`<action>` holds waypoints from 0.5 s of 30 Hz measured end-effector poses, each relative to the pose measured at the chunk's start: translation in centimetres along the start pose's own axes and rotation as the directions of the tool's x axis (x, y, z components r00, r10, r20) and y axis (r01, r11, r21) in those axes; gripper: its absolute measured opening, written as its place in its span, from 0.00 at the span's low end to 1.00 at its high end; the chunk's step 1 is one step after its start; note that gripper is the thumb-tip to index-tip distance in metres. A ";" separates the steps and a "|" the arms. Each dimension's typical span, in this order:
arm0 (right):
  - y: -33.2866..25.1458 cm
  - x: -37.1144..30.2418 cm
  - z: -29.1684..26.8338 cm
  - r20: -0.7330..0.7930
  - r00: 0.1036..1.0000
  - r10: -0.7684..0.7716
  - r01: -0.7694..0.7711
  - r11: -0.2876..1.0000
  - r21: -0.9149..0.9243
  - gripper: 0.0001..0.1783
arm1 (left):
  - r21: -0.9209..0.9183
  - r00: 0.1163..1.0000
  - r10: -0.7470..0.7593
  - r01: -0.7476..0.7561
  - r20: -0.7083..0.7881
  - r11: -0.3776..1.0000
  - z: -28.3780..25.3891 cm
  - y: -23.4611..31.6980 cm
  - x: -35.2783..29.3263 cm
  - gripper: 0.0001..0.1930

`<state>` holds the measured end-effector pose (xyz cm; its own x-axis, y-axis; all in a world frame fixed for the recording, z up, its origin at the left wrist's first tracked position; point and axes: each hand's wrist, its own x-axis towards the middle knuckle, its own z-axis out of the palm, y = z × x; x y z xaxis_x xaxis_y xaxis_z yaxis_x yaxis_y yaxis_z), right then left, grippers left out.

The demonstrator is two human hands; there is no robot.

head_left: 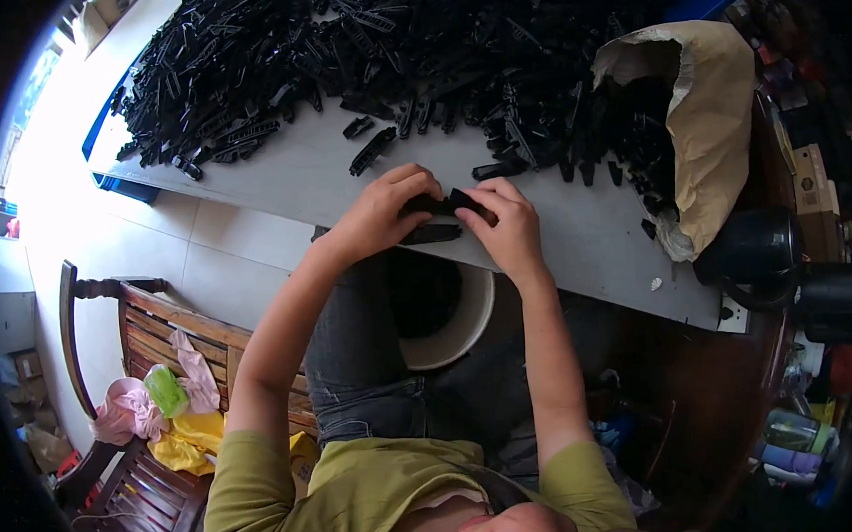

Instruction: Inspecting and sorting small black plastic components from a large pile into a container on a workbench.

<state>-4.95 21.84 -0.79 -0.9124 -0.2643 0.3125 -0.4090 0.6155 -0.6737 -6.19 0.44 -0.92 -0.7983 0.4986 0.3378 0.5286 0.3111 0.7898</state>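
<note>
I see a wooden seat (156,325) at left; then the left hand (385,210), curled round a black part (429,205) above the near edge of the bench (296,167); the right hand (511,227), pinching black plastic (462,200), perhaps the same part, I can't tell; then a paper bag (720,121).

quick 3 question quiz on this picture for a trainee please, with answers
1. What are the left hand and right hand holding? a) pink cloth b) black pieces c) a green packet
2. True or false: the white bucket is below the edge of the grey table.
3. On which side of the picture is the brown paper bag?

Key: 1. b; 2. true; 3. right
</note>
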 end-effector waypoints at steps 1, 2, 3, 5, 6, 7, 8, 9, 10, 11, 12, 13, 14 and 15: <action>0.0 0.0 -0.1 0.003 1.000 -0.001 0.001 1.000 -0.001 0.17 | -0.001 1.000 -0.001 0.001 -0.002 1.000 -0.1 0.2 0.0 0.14; 0.2 -0.1 -0.2 0.022 1.000 0.002 -0.003 1.000 0.019 0.16 | -0.020 0.999 -0.034 0.034 -0.002 0.999 -0.1 0.4 0.0 0.14; 0.3 -0.1 -0.4 0.041 0.999 0.005 -0.007 0.999 0.037 0.16 | -0.039 0.998 -0.067 0.067 -0.001 0.997 -0.1 0.4 0.0 0.15; 0.5 -0.2 -0.8 0.065 0.997 0.035 -0.038 0.998 0.058 0.16 | -0.043 0.997 -0.070 0.069 -0.020 0.997 0.1 -0.1 0.0 0.14; 0.5 -0.3 -1.1 0.087 0.994 0.063 -0.069 0.994 0.079 0.15 | -0.046 0.997 -0.072 0.070 -0.039 0.996 0.1 -0.4 0.0 0.14; 0.4 -0.2 -1.2 0.089 0.994 0.062 -0.069 0.994 0.080 0.15 | -0.045 0.996 -0.074 0.073 -0.040 0.996 0.1 -0.5 0.0 0.14; 0.3 -0.1 -1.4 0.122 0.987 0.101 -0.113 0.989 0.097 0.15 | -0.015 0.996 -0.081 0.080 -0.043 0.997 0.0 -0.6 0.0 0.13; 0.2 -0.1 -1.5 0.156 0.978 0.138 -0.157 0.981 0.114 0.15 | 0.015 0.995 -0.088 0.088 -0.046 0.996 0.0 -0.6 -0.1 0.12; 0.2 0.0 -1.3 0.154 0.978 0.142 -0.160 0.981 0.110 0.15 | 0.012 0.995 -0.085 0.085 -0.043 0.996 0.1 -0.6 0.2 0.12; 0.3 0.2 -0.9 0.078 0.996 0.044 -0.046 0.999 0.026 0.15 | -0.031 0.993 -0.111 0.110 -0.041 0.993 0.2 -0.7 0.4 0.12; 0.3 0.2 -0.5 0.012 0.998 -0.062 0.063 0.996 -0.065 0.16 | -0.074 0.990 -0.137 0.134 -0.038 0.988 0.3 -0.7 0.5 0.11; 0.4 0.3 -0.3 0.011 0.998 -0.064 0.065 0.996 -0.065 0.16 | -0.071 0.990 -0.136 0.133 -0.039 0.989 0.3 -0.9 0.6 0.11; 0.5 0.4 0.0 -0.002 0.998 -0.061 0.060 0.995 -0.079 0.16 | -0.053 0.991 -0.128 0.125 -0.044 0.991 0.3 -1.2 0.5 0.12; 0.6 0.4 0.1 -0.015 0.998 -0.057 0.056 0.994 -0.093 0.16 | -0.034 0.992 -0.119 0.118 -0.048 0.992 0.2 -1.3 0.5 0.12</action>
<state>-5.58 22.02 -1.15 -0.8871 -0.2879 0.3607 -0.4561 0.6662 -0.5901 -7.25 0.49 -1.91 -0.8686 0.4184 0.2656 0.4210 0.3402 0.8408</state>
